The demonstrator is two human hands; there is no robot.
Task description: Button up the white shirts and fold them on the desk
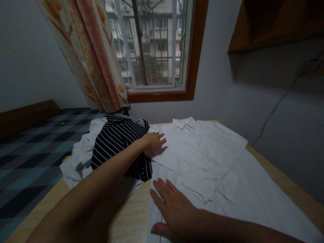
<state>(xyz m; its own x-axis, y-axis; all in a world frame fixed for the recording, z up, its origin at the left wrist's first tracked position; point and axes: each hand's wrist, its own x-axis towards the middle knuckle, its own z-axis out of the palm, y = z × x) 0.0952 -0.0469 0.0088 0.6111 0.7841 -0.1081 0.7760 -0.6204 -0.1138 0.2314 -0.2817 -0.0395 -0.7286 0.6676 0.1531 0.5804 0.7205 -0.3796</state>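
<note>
A white collared shirt point(202, 145) lies spread over a white cloth point(263, 192) on the wooden table point(134, 209), its collar toward the window. My left hand point(154, 141) is over the shirt's left part, beside the striped clothing, with fingers apart and nothing held. Nearer to me, my right hand point(174, 209) is over the white fabric at the lower left, palm down, its fingers extended and thumb apart. It holds nothing either.
Black clothing with white stripes point(113, 141) is heaped at the left on white garments point(81, 155). Beyond the table's left edge is a bed with a checked cover point(27, 162). A curtained window point(157, 50) stands behind, and a wooden cabinet point(275, 23) hangs at the upper right.
</note>
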